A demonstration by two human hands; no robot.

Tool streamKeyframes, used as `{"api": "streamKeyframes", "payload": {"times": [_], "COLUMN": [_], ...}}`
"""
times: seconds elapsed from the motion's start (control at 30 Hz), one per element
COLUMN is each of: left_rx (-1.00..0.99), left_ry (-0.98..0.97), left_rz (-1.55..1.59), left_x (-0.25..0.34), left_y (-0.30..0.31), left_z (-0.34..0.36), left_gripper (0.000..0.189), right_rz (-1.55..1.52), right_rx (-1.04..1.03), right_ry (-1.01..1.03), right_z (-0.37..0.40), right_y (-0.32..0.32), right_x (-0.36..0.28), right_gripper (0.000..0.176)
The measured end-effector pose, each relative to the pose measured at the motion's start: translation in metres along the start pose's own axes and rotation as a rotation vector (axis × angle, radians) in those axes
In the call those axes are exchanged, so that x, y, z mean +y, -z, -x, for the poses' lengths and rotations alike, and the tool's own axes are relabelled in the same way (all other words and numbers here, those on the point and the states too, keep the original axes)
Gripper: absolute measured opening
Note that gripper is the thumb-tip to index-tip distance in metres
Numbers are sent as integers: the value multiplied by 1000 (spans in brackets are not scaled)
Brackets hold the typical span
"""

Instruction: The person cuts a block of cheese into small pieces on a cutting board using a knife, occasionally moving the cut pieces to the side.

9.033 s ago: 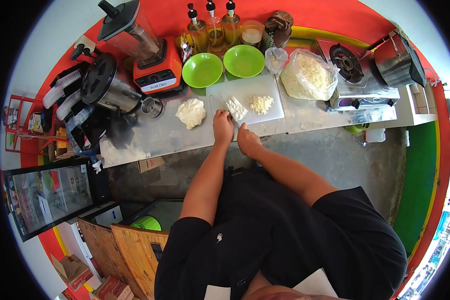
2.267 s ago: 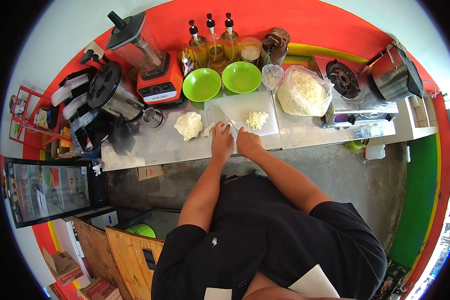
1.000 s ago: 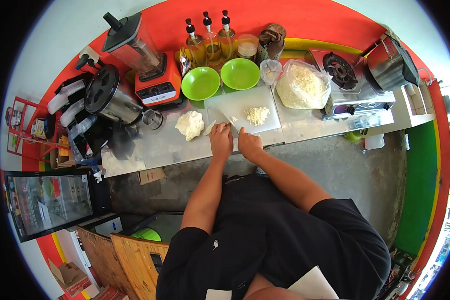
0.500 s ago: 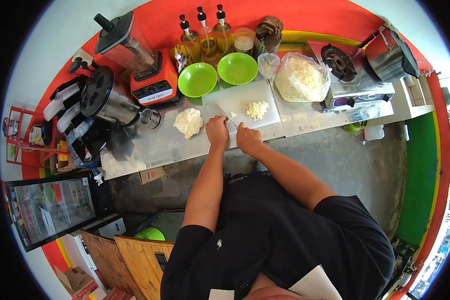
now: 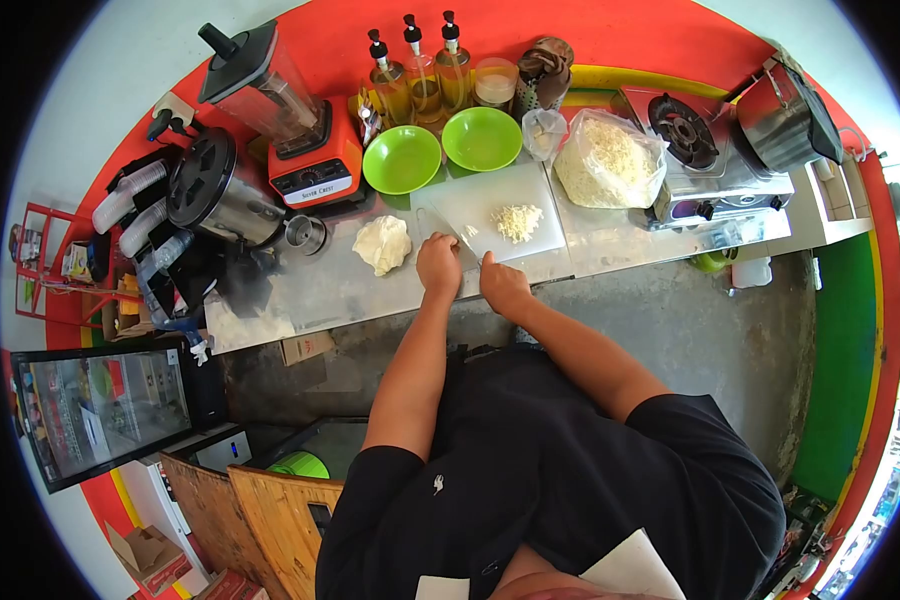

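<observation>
On a white cutting board [image 5: 450,200] lies a small heap of chopped white pieces [image 5: 518,223], with a few loose bits to its left. My right hand [image 5: 506,287] is closed round the handle of a knife [image 5: 459,232], whose blade slants up and left across the board. At the board's front left edge is my left hand [image 5: 439,264], its fingers curled beside the blade; whatever they hold is hidden. A pale lump wrapped in plastic [image 5: 382,245] sits on the metal counter, left of that hand.
Two green bowls [image 5: 402,160] stand behind the board, with pump bottles [image 5: 453,70] further back. To the right are a plastic bag of shredded pale food [image 5: 608,165] and a gas stove [image 5: 715,190]. A red blender [image 5: 315,170] and a metal cup [image 5: 305,234] stand left.
The whole view has shifted slightly, so the counter things appear a little further right. Both hands stay at the board's front edge, and the knife remains in my right hand.
</observation>
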State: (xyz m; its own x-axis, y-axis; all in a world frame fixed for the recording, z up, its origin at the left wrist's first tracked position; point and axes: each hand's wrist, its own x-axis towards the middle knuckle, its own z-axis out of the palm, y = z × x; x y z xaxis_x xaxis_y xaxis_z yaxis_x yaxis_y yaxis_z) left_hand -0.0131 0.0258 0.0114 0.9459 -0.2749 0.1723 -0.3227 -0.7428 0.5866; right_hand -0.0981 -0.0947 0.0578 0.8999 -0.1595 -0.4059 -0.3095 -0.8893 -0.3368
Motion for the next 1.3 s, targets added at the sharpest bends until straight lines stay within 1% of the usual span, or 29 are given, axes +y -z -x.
{"api": "streamKeyframes", "payload": {"times": [0.13,0.33,0.43,0.5,0.63,0.77,0.9,1.0,1.03,1.1,1.17,1.23,1.3], "left_rx": [-21,-9,-3,2,-1,4,21,55,51,47,85,97,118], "left_ry": [1,2,1,-6,36,97,77,109,90,64,19,18,20], "left_rz": [-13,13,20,21,54,74,92,115,96,70,77,85,100], "left_x": [2,1,3,4,10,15,12,14,13,8,3,6,9], "left_y": [1,-2,0,1,3,7,4,1,1,-1,-7,-3,-2], "left_z": [3,8,10,11,14,14,16,19,19,20,22,26,24], "left_gripper": [8,8,7,7,7,8,9,10,11,12,13,14,15], "right_rz": [31,4,45,36,-6,25,27,35,26,30,31,42,61], "right_rx": [8,8,-10,-12,-38,-22,-33,-21,6,-4,-8,-41,-30], "right_ry": [45,9,58,52,9,53,27,23,43,41,36,29,15], "right_z": [-2,1,-6,-1,3,-2,5,0,-3,-5,-3,6,4], "right_y": [12,-1,6,8,3,7,3,-3,-3,1,6,0,-3], "right_x": [-4,0,0,-1,1,1,0,2,1,-1,-4,-1,-2], "right_gripper": [16,17,17,17,18,18,19,19,19,19,19,18,18]}}
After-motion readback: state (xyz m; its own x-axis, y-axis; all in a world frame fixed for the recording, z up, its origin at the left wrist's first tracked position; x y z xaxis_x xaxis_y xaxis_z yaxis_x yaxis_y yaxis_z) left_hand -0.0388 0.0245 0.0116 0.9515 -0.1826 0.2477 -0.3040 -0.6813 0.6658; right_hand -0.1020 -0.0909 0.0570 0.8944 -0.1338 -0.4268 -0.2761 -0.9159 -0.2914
